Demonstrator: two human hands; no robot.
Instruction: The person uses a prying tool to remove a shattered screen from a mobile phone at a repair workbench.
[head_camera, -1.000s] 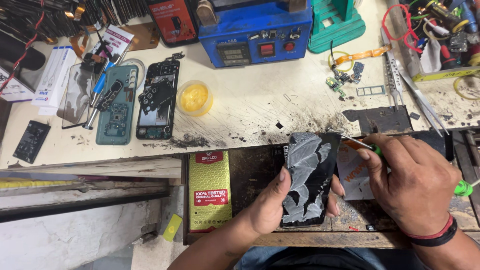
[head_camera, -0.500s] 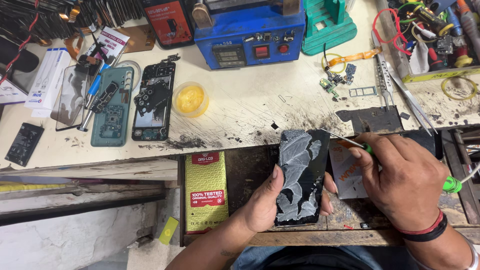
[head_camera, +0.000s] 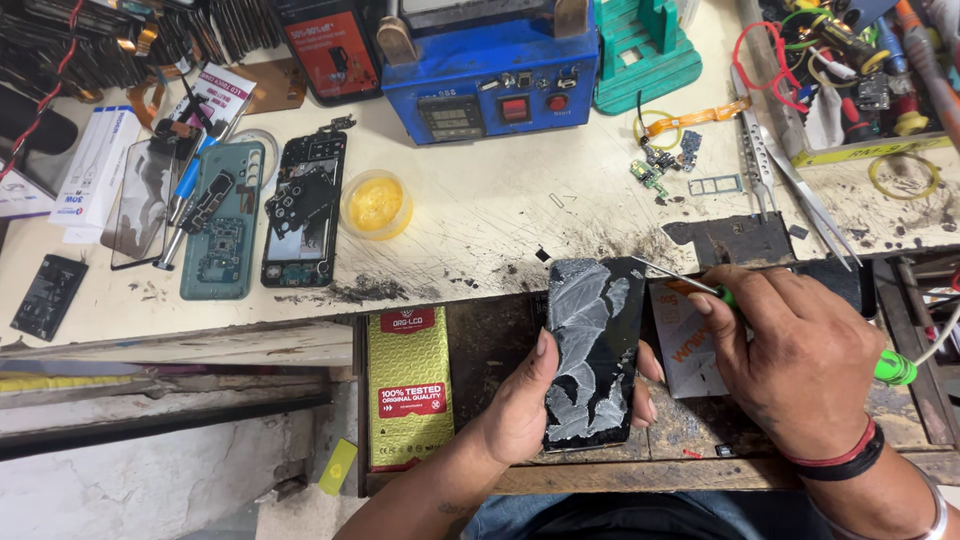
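Note:
My left hand (head_camera: 525, 400) grips a black phone screen panel (head_camera: 592, 350) streaked with pale glue residue, held upright over an open drawer. My right hand (head_camera: 795, 365) is closed on a thin tool with a green handle (head_camera: 893, 368). Its metal tip (head_camera: 652, 267) touches the panel's top right edge. A white flat packet (head_camera: 685, 345) lies under my right hand.
On the scratched bench sit a blue heating machine (head_camera: 490, 75), a green jig (head_camera: 645, 50), a yellow paste pot (head_camera: 376, 204), opened phones (head_camera: 300, 210), tweezers (head_camera: 765, 160) and small circuit parts (head_camera: 665, 155). A yellow-green box (head_camera: 408, 385) lies in the drawer.
The view has shifted slightly; both hands and the panel stay together, with the tool tip still working at the panel's upper right edge.

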